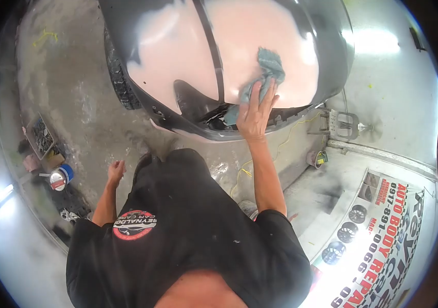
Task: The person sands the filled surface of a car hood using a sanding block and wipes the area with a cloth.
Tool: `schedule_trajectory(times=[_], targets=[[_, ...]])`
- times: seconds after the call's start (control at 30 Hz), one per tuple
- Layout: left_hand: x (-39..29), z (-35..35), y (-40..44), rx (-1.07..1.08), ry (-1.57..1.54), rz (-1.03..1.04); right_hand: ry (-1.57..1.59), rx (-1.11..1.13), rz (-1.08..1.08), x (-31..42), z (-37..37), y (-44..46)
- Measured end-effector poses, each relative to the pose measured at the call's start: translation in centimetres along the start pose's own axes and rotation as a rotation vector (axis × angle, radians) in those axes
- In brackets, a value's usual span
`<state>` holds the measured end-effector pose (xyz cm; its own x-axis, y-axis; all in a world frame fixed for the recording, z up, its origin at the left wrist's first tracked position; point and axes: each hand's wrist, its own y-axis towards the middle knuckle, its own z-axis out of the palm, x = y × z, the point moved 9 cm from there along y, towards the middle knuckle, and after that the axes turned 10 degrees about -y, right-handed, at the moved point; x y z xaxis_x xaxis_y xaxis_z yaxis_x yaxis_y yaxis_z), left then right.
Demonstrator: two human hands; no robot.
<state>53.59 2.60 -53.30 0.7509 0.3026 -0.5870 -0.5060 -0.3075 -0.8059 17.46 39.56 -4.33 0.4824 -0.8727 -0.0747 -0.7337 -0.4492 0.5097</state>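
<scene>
The banner [378,241] reads "AUTO BODY REPAIR" and "0917-891-0066", the shirt badge [135,225] "CAR CARE".

The cloth [270,62] under the right hand [256,113] is muted blue-green. Around it, the car panel [301,66] is pale pink, blurring into glossy black. Nearer than both hands, the shirt [193,226] is black with a round red, white and black logo [134,225]. Left of the left hand [117,172], the pail [61,178] mixes blue, white and red.

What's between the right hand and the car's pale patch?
In the head view, a crumpled blue-green cloth lies between the right hand and the pale patch; whether the hand also touches the patch is unclear.
</scene>
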Motion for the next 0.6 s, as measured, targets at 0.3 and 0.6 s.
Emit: schedule_trajectory(times=[0.3, 0.6], targets=[[7.4, -2.0, -1.4, -0.032, 0.062, -0.231, 0.223, -0.030, -0.179, 5.8, -1.8, 20.2], [-4.5, 6.2, -1.0, 0.033, -0.136, -0.007, -0.027, 0.071, 0.317, -26.0, 3.3, 23.4]])
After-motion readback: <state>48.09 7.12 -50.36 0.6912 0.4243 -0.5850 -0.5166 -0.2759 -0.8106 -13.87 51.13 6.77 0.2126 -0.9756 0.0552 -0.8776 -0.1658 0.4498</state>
